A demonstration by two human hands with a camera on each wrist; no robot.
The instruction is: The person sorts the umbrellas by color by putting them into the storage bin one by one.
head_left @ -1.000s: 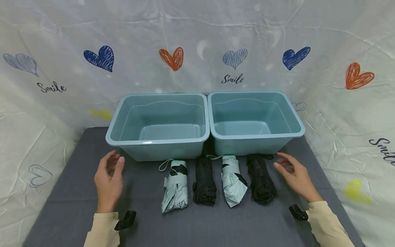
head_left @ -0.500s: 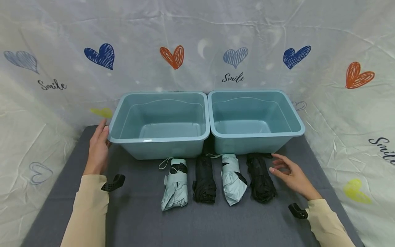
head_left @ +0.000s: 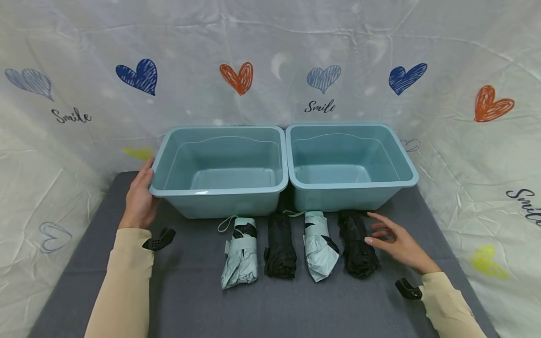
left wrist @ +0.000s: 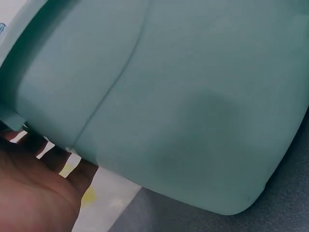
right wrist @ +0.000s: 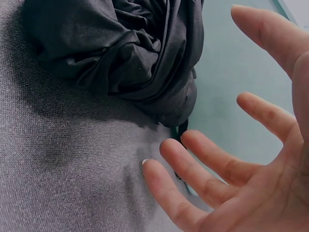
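Observation:
My left hand (head_left: 139, 197) is at the left end of the left light-blue plastic bin (head_left: 224, 204), its fingers extended along the rim. In the left wrist view the fingers (left wrist: 84, 176) reach the edge of the bin's end wall, tips hidden behind it. My right hand (head_left: 397, 241) hovers beside the rightmost folded black umbrella (head_left: 359, 249), fingers spread and holding nothing. The right wrist view shows the dark bundled cloth of that umbrella (right wrist: 130, 53) facing the fingertips. To its left lie a silver-white folded umbrella (head_left: 320, 253), a black one (head_left: 280, 249) and another silver-white one (head_left: 241, 258).
A second light-blue bin (head_left: 338, 199) stands right against the first, both with nothing inside. The umbrellas lie close in front of them on the dark grey tablecloth (head_left: 270, 310). Behind hangs a pale curtain (head_left: 270, 37) with printed hearts.
My left hand has moved up and back from the tabletop to the left bin's end. My right hand has shifted slightly left, closer to the black umbrella. Bins and umbrellas stay in place.

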